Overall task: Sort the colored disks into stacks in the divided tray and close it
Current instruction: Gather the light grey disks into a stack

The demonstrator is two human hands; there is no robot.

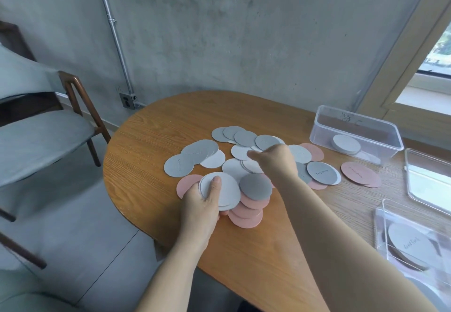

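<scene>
The left hand [202,204] is gripping a small stack of white disks [224,189] near the table's [170,121] left edge, thumb pressing on top, with a grey disk [255,186] and fanned pink disks [246,216] lying just beside it. The right hand [273,159] is reaching over the loose disks in the middle of the surface, its fingers too blurred to tell whether they are pinching anything. Along the right edge a clear box [353,118] is holding a white stack [346,143], a lid [427,177] is lying beside it, and a clear tray [380,226] at the near right corner is holding a lettered disk [412,243].
</scene>
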